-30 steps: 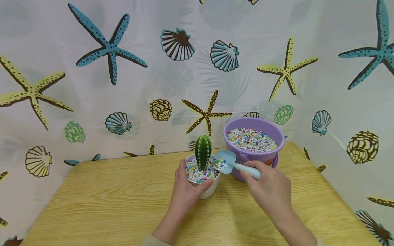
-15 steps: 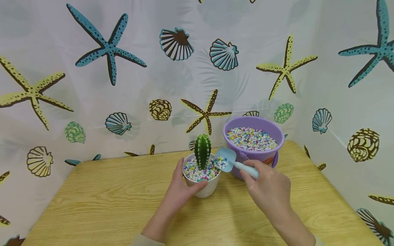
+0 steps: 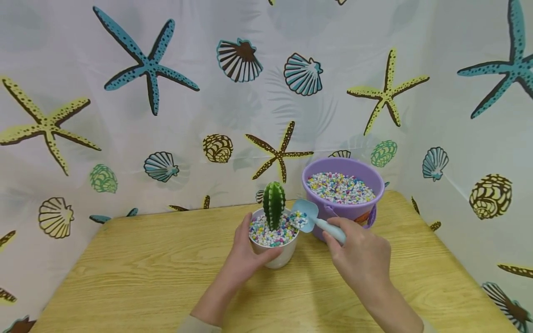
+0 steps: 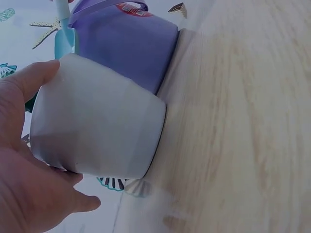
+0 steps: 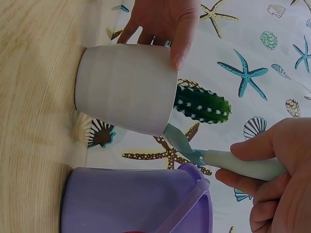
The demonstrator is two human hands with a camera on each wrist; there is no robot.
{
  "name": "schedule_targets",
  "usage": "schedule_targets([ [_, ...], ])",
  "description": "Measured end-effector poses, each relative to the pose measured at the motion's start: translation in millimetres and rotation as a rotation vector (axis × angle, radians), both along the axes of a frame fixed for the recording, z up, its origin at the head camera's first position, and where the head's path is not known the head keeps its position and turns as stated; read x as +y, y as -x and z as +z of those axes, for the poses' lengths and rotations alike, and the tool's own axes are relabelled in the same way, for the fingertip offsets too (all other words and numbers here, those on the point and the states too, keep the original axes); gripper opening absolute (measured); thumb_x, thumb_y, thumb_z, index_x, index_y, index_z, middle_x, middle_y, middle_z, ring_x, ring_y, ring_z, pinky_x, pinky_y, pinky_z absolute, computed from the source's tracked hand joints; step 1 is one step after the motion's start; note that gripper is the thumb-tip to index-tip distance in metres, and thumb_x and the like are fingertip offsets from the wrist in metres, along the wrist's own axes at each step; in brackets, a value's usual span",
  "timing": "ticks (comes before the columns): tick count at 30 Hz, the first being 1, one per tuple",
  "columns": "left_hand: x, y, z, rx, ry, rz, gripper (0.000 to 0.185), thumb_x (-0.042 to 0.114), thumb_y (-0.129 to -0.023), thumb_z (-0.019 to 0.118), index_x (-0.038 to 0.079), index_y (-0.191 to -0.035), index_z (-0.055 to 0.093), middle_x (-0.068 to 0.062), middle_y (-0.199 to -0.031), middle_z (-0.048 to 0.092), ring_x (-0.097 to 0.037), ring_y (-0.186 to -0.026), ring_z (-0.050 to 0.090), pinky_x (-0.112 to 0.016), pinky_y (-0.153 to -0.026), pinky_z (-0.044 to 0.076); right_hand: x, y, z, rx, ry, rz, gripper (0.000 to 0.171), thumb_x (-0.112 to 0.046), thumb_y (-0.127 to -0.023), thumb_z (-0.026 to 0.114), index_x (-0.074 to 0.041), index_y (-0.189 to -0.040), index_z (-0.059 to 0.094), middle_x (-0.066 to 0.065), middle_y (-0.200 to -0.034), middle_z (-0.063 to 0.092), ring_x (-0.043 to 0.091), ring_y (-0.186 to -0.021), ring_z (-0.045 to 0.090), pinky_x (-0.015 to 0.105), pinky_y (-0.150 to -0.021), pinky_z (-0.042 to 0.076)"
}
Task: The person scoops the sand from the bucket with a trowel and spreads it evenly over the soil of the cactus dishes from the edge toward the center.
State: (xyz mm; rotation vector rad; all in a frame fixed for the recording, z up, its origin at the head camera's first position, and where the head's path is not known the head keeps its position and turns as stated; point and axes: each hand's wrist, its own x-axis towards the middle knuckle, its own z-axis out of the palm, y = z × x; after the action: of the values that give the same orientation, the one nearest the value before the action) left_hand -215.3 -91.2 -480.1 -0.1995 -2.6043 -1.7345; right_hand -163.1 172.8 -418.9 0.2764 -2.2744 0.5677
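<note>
Just behind white pot [image 3: 275, 252], purple bucket [image 3: 354, 210], starfish curtain [image 3: 145, 64]

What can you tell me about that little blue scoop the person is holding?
The scoop is a small pale-blue trowel that looks like plastic, with a rounded blade and a straight, thicker handle. The right hand grips the handle with curled fingers. The blade carries a small heap of coloured pebbles and hangs tilted at the right rim of the white pot, beside the cactus; whether it touches the rim is unclear. Just behind it stands the purple bucket. The left hand holds the pot.
</note>
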Motion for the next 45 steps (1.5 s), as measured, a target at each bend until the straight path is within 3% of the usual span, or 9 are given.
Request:
schedule_targets([
  [9,6.1,-0.8,-4.7,0.023,0.034,0.048,0.131,0.044,-0.086,0.097,0.017,-0.178,0.008,-0.025,-0.175,0.018,-0.048,-0.159,0.030,-0.067,-0.127,0.029,-1.2,0.8,-2.2,0.074,-0.045,0.019,0.031,-0.015,-0.082,0.099,-0.010,-0.108,0.084,0.003,-0.097,0.083,0.021,-0.063,0.074,0.034,-0.045,0.045],
  [18,0.8,-1.3,-3.5,0.050,0.016,0.005,0.130,0.037,-0.088,0.096,0.024,-0.179,0.004,-0.022,-0.179,0.016,-0.047,-0.164,0.020,-0.069,-0.128,0.022,-2.6,0.8,-3.1,0.113,-0.089,0.032,0.031,-0.014,-0.082,0.098,-0.010,-0.109,0.083,0.005,-0.096,0.082,0.022,-0.061,0.072,0.034,-0.045,0.048],
  [26,11.8,-5.7,-4.7,0.097,0.045,0.054,0.131,0.038,-0.084,0.099,0.017,-0.178,0.010,-0.026,-0.174,0.019,-0.049,-0.158,0.032,-0.067,-0.127,0.029,-4.7,-1.8,-5.4,0.149,-0.104,0.030,0.031,-0.013,-0.081,0.099,-0.009,-0.108,0.082,0.005,-0.095,0.082,0.023,-0.059,0.071,0.034,-0.046,0.050],
  [33,5.7,-5.9,-4.1,0.080,0.041,0.005,0.129,0.035,-0.088,0.097,0.022,-0.179,0.006,-0.023,-0.177,0.020,-0.048,-0.162,0.026,-0.069,-0.127,0.025,-7.6,-3.9,-5.1,0.188,-0.132,0.025,0.031,-0.012,-0.081,0.098,-0.008,-0.107,0.082,0.006,-0.094,0.082,0.022,-0.057,0.069,0.032,-0.046,0.050],
  [40,16.8,-9.0,-5.9,0.102,0.098,0.095,0.134,0.038,-0.081,0.102,0.017,-0.178,0.013,-0.025,-0.172,0.024,-0.049,-0.156,0.036,-0.066,-0.125,0.033,-10.2,-4.3,-7.4,0.243,-0.143,0.031,0.030,-0.011,-0.081,0.097,-0.008,-0.106,0.081,0.005,-0.094,0.081,0.021,-0.055,0.066,0.031,-0.044,0.047],
  [45,17.1,-12.1,-8.7,0.103,0.096,0.091,0.132,0.039,-0.084,0.100,0.022,-0.179,0.010,-0.024,-0.174,0.019,-0.051,-0.156,0.035,-0.067,-0.125,0.032,-12.4,-4.7,-9.0,0.281,-0.157,0.030,0.027,-0.012,-0.083,0.094,-0.009,-0.107,0.080,0.005,-0.092,0.081,0.021,-0.054,0.063,0.033,-0.043,0.045],
])
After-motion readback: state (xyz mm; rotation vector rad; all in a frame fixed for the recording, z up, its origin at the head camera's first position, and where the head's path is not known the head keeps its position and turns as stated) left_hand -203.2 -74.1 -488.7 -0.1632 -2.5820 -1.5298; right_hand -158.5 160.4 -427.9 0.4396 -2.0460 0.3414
